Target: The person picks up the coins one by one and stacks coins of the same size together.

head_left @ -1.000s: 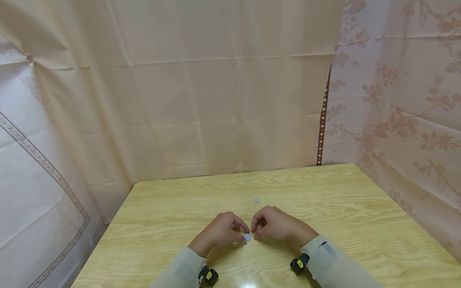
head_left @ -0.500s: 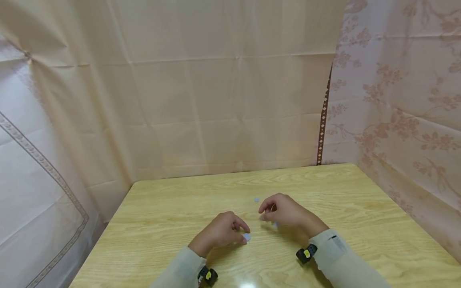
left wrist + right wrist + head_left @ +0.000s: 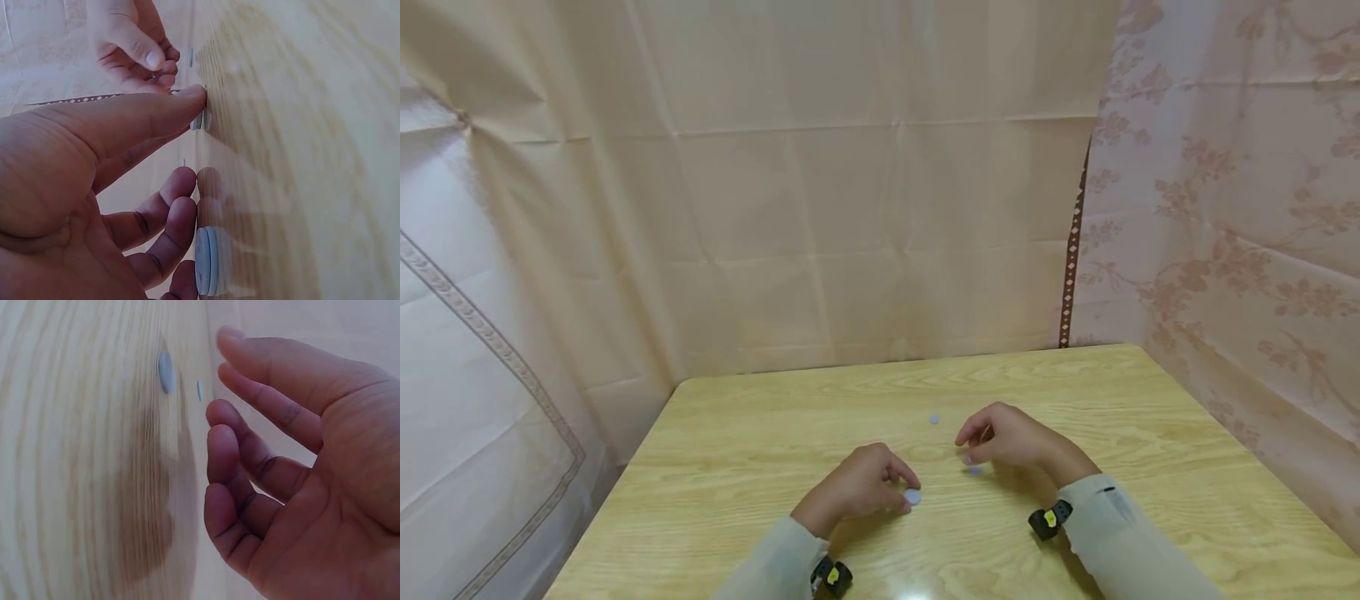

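My left hand (image 3: 867,482) is low over the table, its thumb and index finger at opposite edges of a small pale grey round disc (image 3: 912,497). The left wrist view shows the thumb tip against this disc (image 3: 196,120), while the index tip is hidden. Two stacked discs (image 3: 207,261) lie beside the curled other fingers of that hand; the head view hides them. To the right, my right hand (image 3: 1011,437) hovers with loosely bent fingers and holds nothing. Just below its thumb lies another disc (image 3: 975,471), apart from it. One more disc (image 3: 933,419) lies farther back.
The wooden table (image 3: 760,433) has rounded far corners. A beige curtain (image 3: 865,208) hangs behind it, with flowered cloth (image 3: 1240,217) on the right and white cloth (image 3: 467,375) on the left. Both wrists wear small black devices.
The right hand has moved from beside the left hand to the right and slightly away, leaving a disc visible under it. The left hand has stayed at its disc.
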`<state>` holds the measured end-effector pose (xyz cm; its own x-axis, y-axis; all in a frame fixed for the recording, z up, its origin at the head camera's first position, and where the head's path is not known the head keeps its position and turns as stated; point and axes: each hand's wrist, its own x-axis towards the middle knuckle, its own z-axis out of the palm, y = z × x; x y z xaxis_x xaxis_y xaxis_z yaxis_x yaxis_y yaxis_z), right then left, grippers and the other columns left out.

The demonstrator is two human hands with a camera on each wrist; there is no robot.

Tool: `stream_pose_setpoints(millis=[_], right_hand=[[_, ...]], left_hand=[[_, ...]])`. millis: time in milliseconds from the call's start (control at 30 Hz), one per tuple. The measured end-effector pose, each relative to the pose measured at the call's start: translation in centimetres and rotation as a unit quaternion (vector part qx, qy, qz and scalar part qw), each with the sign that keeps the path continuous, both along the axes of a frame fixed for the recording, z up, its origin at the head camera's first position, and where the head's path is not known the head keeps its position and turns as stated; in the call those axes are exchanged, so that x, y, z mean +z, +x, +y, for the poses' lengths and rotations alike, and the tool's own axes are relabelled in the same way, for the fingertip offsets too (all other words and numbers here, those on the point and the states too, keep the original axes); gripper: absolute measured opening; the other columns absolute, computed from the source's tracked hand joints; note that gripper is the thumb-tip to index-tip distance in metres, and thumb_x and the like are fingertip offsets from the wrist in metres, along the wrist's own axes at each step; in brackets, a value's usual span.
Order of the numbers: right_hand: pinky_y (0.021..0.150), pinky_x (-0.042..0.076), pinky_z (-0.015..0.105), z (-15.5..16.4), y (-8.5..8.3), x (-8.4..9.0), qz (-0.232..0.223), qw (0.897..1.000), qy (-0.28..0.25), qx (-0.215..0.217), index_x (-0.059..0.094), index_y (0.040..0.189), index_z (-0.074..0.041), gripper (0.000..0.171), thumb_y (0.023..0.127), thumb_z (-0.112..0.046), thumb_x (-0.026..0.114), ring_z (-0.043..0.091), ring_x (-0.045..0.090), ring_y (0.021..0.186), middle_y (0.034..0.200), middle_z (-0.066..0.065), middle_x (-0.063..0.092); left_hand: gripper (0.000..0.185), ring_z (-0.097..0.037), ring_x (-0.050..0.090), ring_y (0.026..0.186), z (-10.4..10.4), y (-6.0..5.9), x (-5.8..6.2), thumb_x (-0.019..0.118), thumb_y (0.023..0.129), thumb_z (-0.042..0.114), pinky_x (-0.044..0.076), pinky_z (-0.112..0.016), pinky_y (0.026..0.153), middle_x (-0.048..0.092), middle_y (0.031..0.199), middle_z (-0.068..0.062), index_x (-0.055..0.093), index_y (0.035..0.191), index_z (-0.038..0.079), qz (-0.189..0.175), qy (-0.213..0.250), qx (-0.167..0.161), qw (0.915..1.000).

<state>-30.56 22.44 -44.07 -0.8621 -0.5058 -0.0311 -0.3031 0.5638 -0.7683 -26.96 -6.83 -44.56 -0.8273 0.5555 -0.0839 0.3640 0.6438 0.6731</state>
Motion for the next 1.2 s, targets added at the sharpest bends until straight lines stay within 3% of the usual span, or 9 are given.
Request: stream_pose_setpoints(millis=[333, 567, 800, 1200], right_hand=[[0.065, 0.050, 0.027, 0.84, -0.09, -0.65, -0.018, 0.999, 0.005, 0.026, 0.080, 0.100, -0.012, 0.019, 0.083, -0.016, 0.088, 0.014, 0.058, 0.076, 0.084, 0.000, 0.069], [0.065, 0.048, 0.027, 0.51, 0.22, -0.61, -0.046, 0.999, -0.002, 0.026, 0.081, 0.097, -0.010, 0.019, 0.080, -0.007, 0.088, 0.017, 0.054, 0.076, 0.086, 0.005, 0.071], [0.065, 0.051, 0.028, 0.51, 0.25, -0.80, -0.041, 0.999, 0.007, 0.016, 0.082, 0.094, -0.013, 0.017, 0.079, -0.008, 0.089, 0.015, 0.057, 0.075, 0.091, 0.001, 0.076], [0.063, 0.051, 0.028, 0.44, 0.17, -1.03, -0.031, 0.999, 0.015, 0.008, 0.082, 0.088, -0.014, 0.011, 0.080, -0.010, 0.089, 0.014, 0.059, 0.072, 0.083, 0.000, 0.075]], left_hand=[[0.020, -0.013, 0.065, 0.106, -0.17, -0.10, -0.26, 0.091, 0.078, 0.017, 0.054, -0.044, 0.094, 0.074, 0.112, 0.011, 0.083, 0.094, 0.027, 0.008, 0.001, -0.013, 0.9999], [0.019, -0.013, 0.063, 0.106, -0.23, -0.02, -0.18, 0.092, 0.078, 0.017, 0.052, -0.044, 0.094, 0.071, 0.113, 0.011, 0.083, 0.090, 0.029, 0.000, -0.004, 0.000, 1.0000], [0.018, -0.010, 0.061, 0.103, -0.14, -0.03, -0.15, 0.091, 0.079, 0.016, 0.051, -0.041, 0.093, 0.070, 0.109, 0.014, 0.083, 0.088, 0.030, 0.001, -0.004, -0.001, 1.0000], [0.016, -0.010, 0.061, 0.099, -0.20, 0.00, 0.01, 0.091, 0.079, 0.016, 0.051, -0.039, 0.091, 0.071, 0.103, 0.015, 0.082, 0.088, 0.026, 0.012, -0.006, -0.006, 0.9999]])
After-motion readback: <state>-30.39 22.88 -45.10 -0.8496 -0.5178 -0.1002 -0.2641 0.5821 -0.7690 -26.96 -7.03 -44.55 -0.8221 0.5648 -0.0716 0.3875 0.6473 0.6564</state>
